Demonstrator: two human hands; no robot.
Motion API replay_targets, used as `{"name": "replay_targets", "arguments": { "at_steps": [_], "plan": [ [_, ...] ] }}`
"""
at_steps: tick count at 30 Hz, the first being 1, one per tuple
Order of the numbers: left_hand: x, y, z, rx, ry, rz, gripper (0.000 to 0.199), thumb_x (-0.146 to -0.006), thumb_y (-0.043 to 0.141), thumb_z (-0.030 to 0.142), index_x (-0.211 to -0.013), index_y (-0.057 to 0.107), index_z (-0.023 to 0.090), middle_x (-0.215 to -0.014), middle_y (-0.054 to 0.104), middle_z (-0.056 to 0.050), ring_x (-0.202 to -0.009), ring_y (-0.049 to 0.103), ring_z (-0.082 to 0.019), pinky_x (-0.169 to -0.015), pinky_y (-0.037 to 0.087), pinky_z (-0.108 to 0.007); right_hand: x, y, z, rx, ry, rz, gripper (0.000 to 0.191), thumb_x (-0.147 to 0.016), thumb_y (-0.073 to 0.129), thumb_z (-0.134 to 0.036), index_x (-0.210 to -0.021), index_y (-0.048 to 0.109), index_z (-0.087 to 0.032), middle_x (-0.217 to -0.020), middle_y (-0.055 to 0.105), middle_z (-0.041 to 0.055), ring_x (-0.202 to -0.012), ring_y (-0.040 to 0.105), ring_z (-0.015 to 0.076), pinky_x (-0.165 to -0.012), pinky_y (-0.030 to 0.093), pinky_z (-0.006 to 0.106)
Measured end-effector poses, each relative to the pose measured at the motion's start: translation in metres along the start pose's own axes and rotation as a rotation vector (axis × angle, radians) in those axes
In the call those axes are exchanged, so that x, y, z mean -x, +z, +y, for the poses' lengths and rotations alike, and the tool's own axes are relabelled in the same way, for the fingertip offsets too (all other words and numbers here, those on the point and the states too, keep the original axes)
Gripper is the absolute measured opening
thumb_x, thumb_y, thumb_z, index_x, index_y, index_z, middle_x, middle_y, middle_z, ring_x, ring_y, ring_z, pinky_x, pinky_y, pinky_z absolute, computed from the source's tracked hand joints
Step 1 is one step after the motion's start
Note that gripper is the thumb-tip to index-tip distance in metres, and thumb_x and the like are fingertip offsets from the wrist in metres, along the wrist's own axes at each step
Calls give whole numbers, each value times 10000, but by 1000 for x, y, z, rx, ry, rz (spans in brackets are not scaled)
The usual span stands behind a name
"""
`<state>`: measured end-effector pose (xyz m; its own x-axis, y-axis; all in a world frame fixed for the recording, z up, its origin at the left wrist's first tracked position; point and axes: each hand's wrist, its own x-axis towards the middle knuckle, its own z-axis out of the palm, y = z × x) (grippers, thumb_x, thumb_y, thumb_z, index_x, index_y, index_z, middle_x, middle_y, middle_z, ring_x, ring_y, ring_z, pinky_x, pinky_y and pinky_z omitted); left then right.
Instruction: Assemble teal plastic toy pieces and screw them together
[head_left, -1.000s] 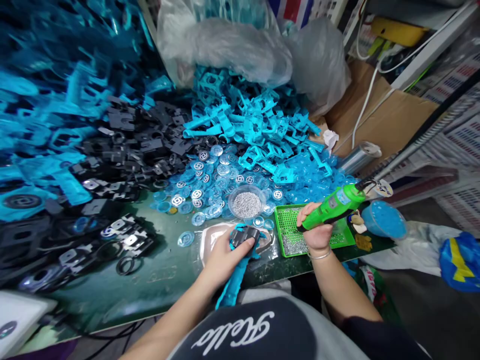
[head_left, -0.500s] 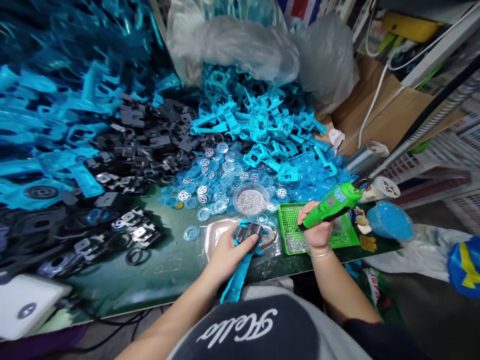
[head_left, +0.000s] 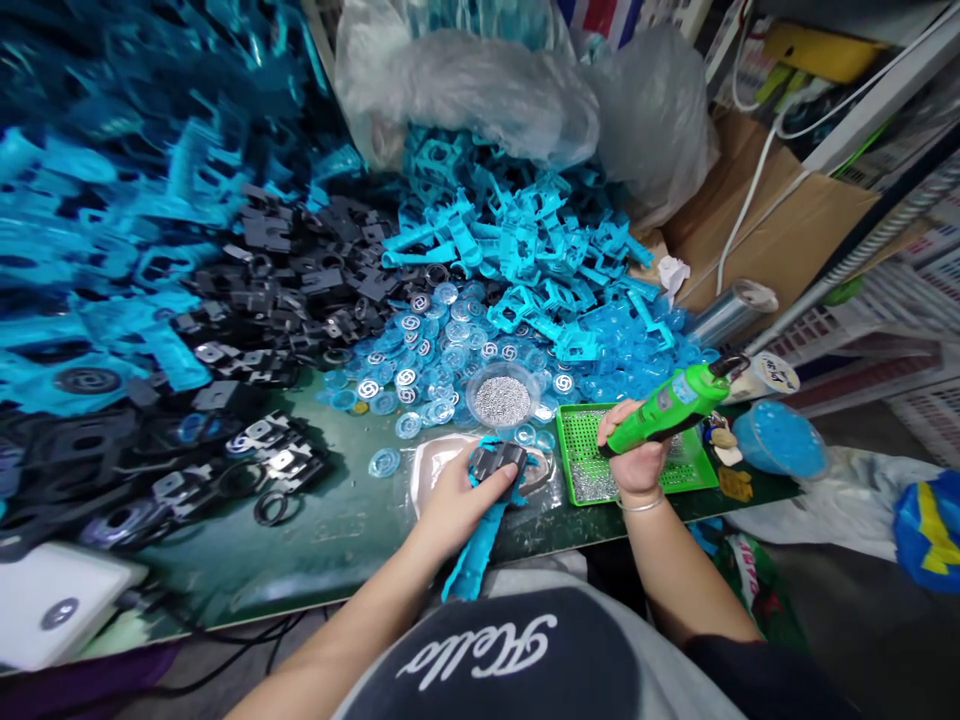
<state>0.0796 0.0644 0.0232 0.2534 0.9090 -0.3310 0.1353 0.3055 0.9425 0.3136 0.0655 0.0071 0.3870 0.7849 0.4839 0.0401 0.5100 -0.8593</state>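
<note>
My left hand [head_left: 459, 498] is closed around a blue plastic part [head_left: 474, 552] with a black block [head_left: 498, 460] set on top, the thumb pressing on the block. A clear plastic bag [head_left: 420, 470] lies flat on the table under it. In my right hand [head_left: 636, 466] is a green electric screwdriver [head_left: 664, 408], its cord end pointing up to the right. That hand is over a green perforated tray [head_left: 579, 442] holding small metal screws. The screwdriver's tip is hidden by the fingers. Just behind my left hand stands a round tub [head_left: 504, 396] full of small screws.
Clear blue discs [head_left: 450, 350] lie heaped behind the tub. Beyond them are piles of blue frames [head_left: 540, 240] and black parts [head_left: 315, 260]. A white box [head_left: 67, 605] sits at the left; a bowl of blue pieces [head_left: 780, 440] is right of the tray.
Both hands stay almost in place with the same things in them. The cord at the screwdriver's end has shifted slightly.
</note>
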Motion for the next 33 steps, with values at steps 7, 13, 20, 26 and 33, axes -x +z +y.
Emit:
{"name": "replay_targets", "arguments": {
  "at_steps": [7, 13, 20, 26, 33],
  "plan": [
    [-1, -1, 0, 2, -7, 2, 473, -696, 771, 533, -1013, 741, 183, -1034, 811, -93, -1018, 724, -363, -952, 532, -460, 2, 4, 1, -17, -6, -10, 572, -785, 613, -799, -799, 578, -228, -682, 513, -26, -471, 500, 117, -403, 353, 251],
    [0, 0, 7, 6, 19, -42, 434, -675, 780, 483, -993, 737, 191, -1029, 810, -91, -1028, 725, -356, -985, 526, -471, -4, 5, -4, -30, -21, -8, 561, -796, 604, -789, -785, 563, -229, -691, 514, -25, -474, 500, 114, -403, 361, 252],
    [-1, 2, 7, -31, 51, -38, 413, -718, 728, 464, -1013, 731, 175, -1071, 798, -120, -1048, 714, -360, -987, 515, -490, -29, 33, -52, -150, -84, -76, 606, -804, 510, -859, -787, 552, -254, -663, 479, -18, -475, 485, 133, -411, 401, 280],
    [-3, 2, 2, -11, 87, -50, 402, -734, 730, 457, -1022, 738, 177, -1059, 808, -87, -1027, 713, -341, -963, 525, -453, -30, 93, -84, -191, -112, -82, 679, -805, 292, -939, -774, 438, -276, -595, 377, -50, -394, 409, 125, -371, 372, 269],
    [-4, 0, 0, -45, 116, -57, 365, -752, 686, 452, -974, 722, 165, -956, 788, -81, -921, 698, -306, -869, 531, -401, -17, 112, -62, -293, -85, -192, 633, -832, 377, -894, -781, 456, -268, -645, 427, -43, -439, 452, 114, -390, 381, 261]
  ]
}}
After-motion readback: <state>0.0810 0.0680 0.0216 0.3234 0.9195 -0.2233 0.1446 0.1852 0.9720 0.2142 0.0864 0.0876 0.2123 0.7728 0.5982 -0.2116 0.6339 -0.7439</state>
